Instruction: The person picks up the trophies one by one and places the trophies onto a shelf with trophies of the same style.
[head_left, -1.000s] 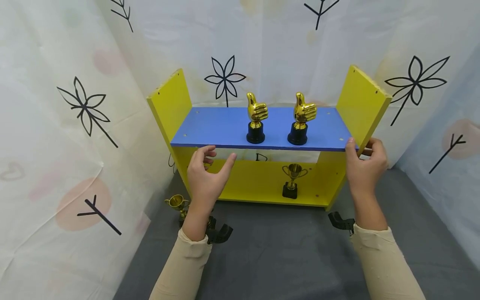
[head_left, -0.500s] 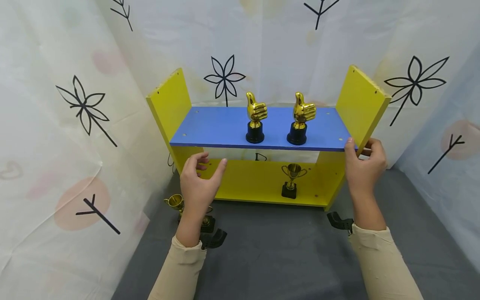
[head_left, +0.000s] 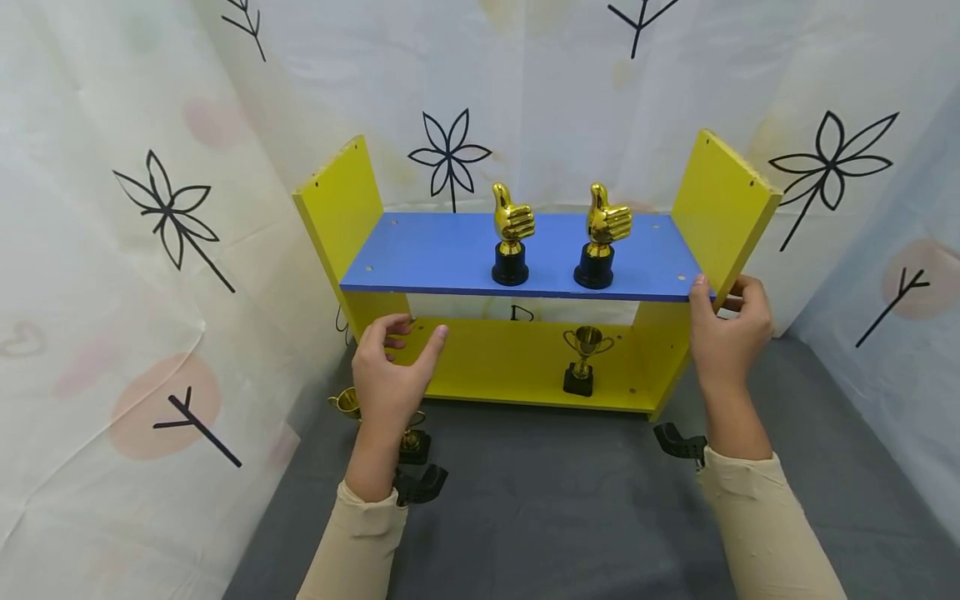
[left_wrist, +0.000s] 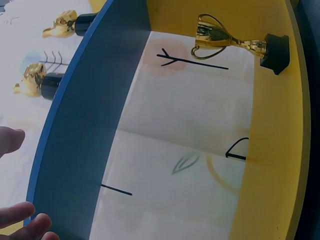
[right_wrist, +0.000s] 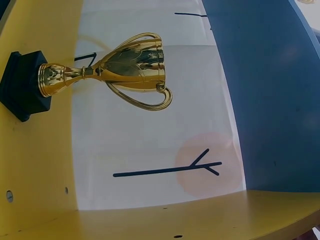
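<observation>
In the head view my left hand [head_left: 390,375] hangs empty in front of the shelf unit's lower left part, thumb and fingers spread apart. My right hand [head_left: 729,337] grips the right side panel [head_left: 723,208] at the blue shelf's [head_left: 442,250] right end, thumb on its front edge. Two golden thumbs-up trophies [head_left: 512,233] [head_left: 597,237] stand upright on the blue shelf. On the yellow bottom board [head_left: 495,367] stands a golden cup trophy [head_left: 582,360], also seen as a cup [left_wrist: 215,37] in the left wrist view and a cup [right_wrist: 132,65] in the right wrist view.
Behind my left wrist, on the grey surface [head_left: 555,500], are a golden cup [head_left: 347,403] and another trophy's black base [head_left: 414,447], both partly hidden. The yellow left side panel [head_left: 341,200] rises above the shelf. Patterned cloth [head_left: 525,100] hangs behind and beside the unit.
My left hand has moved left and down, away from the blue shelf's front edge. My right hand keeps its grip, and the trophies on the unit have not moved.
</observation>
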